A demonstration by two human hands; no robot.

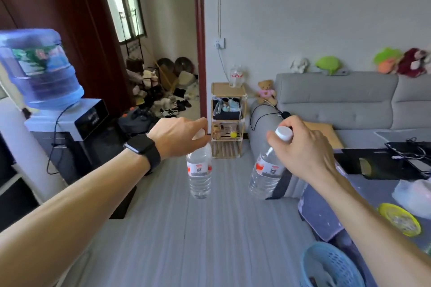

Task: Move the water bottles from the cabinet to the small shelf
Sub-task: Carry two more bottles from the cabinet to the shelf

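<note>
My left hand (180, 138), with a black watch on the wrist, grips the cap end of a clear water bottle (199, 170) that hangs upright over the grey floor. My right hand (303, 147) holds a second clear water bottle (267, 170) by its white-capped neck, tilted with its base toward the left. Both bottles carry red and white labels. Ahead, against the white wall, stands the small wooden shelf (228, 121), with two more water bottles (236, 75) on its top board and clutter on its middle levels.
A water dispenser (70, 119) with a large blue jug stands at left on a dark cabinet. A grey sofa (338, 100) with plush toys fills the right. A blue basket (331, 265) and a cluttered table (326, 214) lie near right. Shoes pile up by the doorway (168, 100).
</note>
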